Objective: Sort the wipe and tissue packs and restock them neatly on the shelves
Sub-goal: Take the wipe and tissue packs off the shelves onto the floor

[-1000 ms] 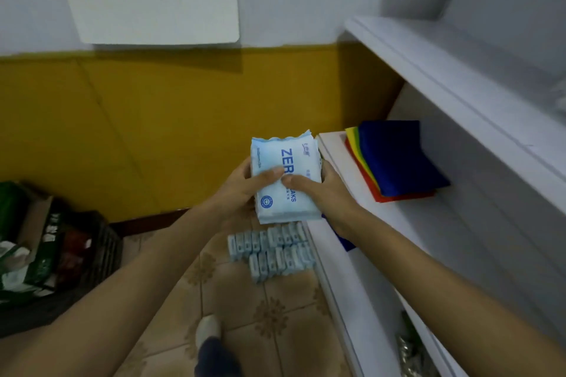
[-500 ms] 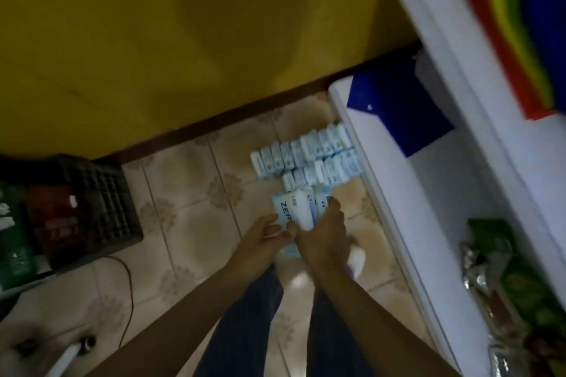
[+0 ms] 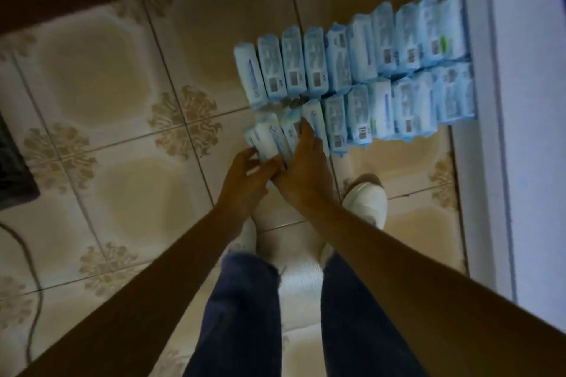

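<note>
Lowering the wipe pack [image 3: 267, 139] from chest height, the person sets it at the left end of the near row [image 3: 358, 119] on the floor [image 3: 122, 107] beside the shelf [image 3: 520, 131], left hand [image 3: 245, 176] pinching it with curled fingers, right hand [image 3: 304, 168] laying straight fingers on its neighbours, so sorting continues and restocking waits.

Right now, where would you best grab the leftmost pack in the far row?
Probably by its upper edge, from above and the open left: the leftmost pack stands on edge, left face bare, right face against its neighbour, so pinch across its thickness.
</note>
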`<state>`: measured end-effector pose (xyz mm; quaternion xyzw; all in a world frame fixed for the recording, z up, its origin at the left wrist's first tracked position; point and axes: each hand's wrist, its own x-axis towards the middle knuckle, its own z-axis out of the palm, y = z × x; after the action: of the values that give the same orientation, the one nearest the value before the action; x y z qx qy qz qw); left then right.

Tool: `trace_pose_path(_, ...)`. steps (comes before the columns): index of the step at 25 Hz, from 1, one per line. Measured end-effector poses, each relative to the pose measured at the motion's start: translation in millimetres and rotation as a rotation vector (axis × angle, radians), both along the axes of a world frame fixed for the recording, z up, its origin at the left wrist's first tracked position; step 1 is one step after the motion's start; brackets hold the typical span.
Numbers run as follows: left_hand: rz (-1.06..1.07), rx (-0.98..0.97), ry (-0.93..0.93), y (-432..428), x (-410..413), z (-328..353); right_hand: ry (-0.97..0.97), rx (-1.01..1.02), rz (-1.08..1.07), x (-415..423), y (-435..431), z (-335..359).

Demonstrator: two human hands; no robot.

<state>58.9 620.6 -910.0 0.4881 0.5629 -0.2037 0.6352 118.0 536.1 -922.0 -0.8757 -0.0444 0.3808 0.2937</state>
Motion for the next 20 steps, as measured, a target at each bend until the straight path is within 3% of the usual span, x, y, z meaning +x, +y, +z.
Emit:
trace_pose_path(5,-0.073,0.093,0.029,5.7,40.7,-95.8,-0.081,-0.071,0.165,32.8,-10.0,-61.5)
trace_pose_path(9,-0.182,0.153,0.045,5.9,36.9,-94.1,-0.164,-0.041,0.336,34.5,-30.6,-47.1)
trace_pose_path(13,-0.438,0.230,0.087,12.0,29.4,-51.7,-0.124,-0.151,0.447,45.9,-43.8,-15.9)
trace_pose_path(16,-0.675,0.313,0.016,19.4,34.2,12.8,-0.144,-0.245,0.544,71.7,-44.9,37.8)
trace_pose_path(20,-1.063,0.699,-0.196,32.1,67.5,132.5,-0.270,-0.248,0.660,117.7,-32.7,149.2)
